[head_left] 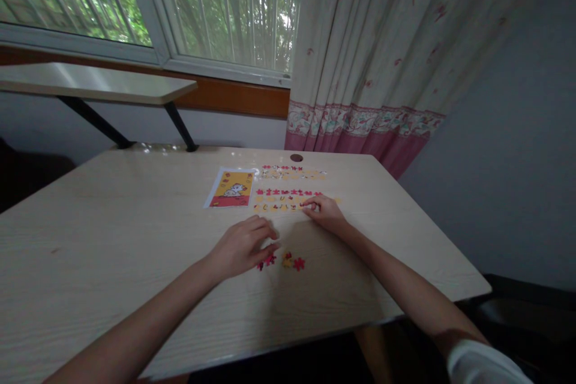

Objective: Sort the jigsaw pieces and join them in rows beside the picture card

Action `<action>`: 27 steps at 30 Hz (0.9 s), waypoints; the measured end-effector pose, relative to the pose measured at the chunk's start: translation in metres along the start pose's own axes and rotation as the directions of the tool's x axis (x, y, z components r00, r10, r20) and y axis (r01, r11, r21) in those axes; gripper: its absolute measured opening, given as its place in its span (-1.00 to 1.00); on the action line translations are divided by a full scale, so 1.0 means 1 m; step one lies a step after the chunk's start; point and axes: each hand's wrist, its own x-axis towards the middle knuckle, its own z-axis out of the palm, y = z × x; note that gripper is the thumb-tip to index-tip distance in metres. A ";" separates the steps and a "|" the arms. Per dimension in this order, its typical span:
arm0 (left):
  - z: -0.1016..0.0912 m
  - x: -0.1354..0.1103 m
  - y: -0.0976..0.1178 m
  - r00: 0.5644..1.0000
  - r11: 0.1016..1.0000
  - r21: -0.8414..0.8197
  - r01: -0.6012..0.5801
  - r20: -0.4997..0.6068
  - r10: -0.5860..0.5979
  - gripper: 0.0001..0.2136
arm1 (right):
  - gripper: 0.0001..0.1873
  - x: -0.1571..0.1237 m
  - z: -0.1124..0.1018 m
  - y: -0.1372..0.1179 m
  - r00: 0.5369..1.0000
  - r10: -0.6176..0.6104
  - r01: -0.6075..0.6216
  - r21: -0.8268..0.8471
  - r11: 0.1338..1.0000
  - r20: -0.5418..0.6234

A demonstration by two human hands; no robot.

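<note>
Puzzle pieces lie in several rows on the table, among them a red row (288, 192) and yellow rows below it. My right hand (324, 213) is at the right end of the lowest yellow row, its thumb and fingertips closed together on a small jigsaw puzzle piece (303, 204). Over the loose pieces nearer to me hovers my left hand (247, 244), with thumb and fingers apart and nothing seen between them. Beside its thumb lie red pieces (270, 260), and a little to the right are a yellow piece (287, 261) and a red piece (299, 264).
A printed picture sheet (231, 188) of a white animal on yellow and red lies left of the rows. The wooden table (112, 240) has a raised shelf (99, 81) at its back left. A curtain (360, 72) hangs behind, next to a window (234, 12).
</note>
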 end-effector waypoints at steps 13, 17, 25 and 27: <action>0.008 0.001 0.016 0.989 0.998 -0.036 -0.049 0.141 0.053 -0.80 | -0.82 -0.004 -0.005 -0.003 0.999 -0.028 0.029 -0.013 0.999 0.037; 0.014 0.001 0.018 0.988 0.998 -0.035 -0.045 0.149 0.050 -0.75 | -0.83 -0.007 -0.005 -0.007 0.998 -0.048 0.048 -0.023 0.999 0.031; 0.017 0.004 0.020 0.991 0.993 -0.113 -0.029 0.126 0.043 -0.87 | -0.86 -0.018 -0.005 -0.019 0.971 -0.235 0.234 -0.049 0.971 -0.038; 0.017 0.004 0.019 0.992 0.991 -0.133 -0.023 0.121 0.039 -0.88 | -0.86 -0.021 -0.005 -0.023 0.965 -0.261 0.259 -0.049 0.965 -0.035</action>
